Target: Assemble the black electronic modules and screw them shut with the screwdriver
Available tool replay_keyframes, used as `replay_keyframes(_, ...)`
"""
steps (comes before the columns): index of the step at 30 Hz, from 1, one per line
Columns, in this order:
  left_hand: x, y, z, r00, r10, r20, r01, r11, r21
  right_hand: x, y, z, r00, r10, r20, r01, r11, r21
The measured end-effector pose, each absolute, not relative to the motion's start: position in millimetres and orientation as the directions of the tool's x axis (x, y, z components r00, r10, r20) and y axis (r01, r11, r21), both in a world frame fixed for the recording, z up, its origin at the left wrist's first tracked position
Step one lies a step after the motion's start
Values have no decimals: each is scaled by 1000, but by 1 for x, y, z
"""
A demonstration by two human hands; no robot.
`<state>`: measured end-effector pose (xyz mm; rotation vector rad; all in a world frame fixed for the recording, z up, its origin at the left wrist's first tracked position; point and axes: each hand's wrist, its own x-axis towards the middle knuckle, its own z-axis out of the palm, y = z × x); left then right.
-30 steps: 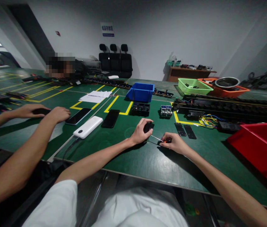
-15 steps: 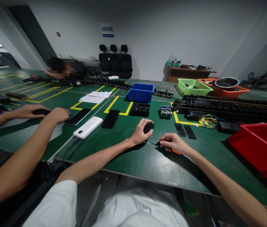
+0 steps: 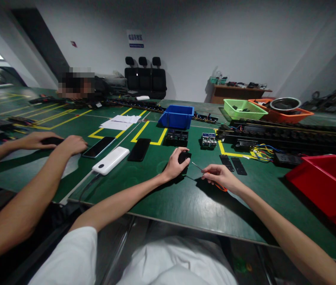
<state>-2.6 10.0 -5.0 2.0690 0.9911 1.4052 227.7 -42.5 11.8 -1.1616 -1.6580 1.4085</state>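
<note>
My left hand [image 3: 176, 164] is closed round a small black block-like part [image 3: 183, 157], which it holds just over the green table [image 3: 144, 194]. In my right hand [image 3: 218, 177] is a screwdriver [image 3: 220, 187] with an orange handle and a thin metal shaft. The shaft's tip points toward the black part, with a small gap between them. Beyond my hands stand a black module [image 3: 176, 137] and a silver-and-black module [image 3: 209, 140]. Two flat black plates [image 3: 232, 164] lie to the right of these.
A blue bin [image 3: 178, 116] stands behind the modules, a red bin [image 3: 325, 186] at the right. Phones [image 3: 139, 149] and a white power bank [image 3: 110, 160] lie left. A co-worker's hands [image 3: 67, 145] rest farther left. Long black rails [image 3: 289, 134] stretch across the right side.
The screwdriver's tip has come away from the black part, and my right hand has tilted it upward. My left hand has shifted slightly left with the part.
</note>
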Motion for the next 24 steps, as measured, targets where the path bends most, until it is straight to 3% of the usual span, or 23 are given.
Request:
replay_keyframes(7,-3,11,-5,226,765,603,294,-643,707,228,-43,19,-307,949,-69,61,-53,-997)
replay_keyframes(24,-3,12,-6,233,771,592,298,-636,712,228,-44,16,-395,910,-129,161,-70,-984)
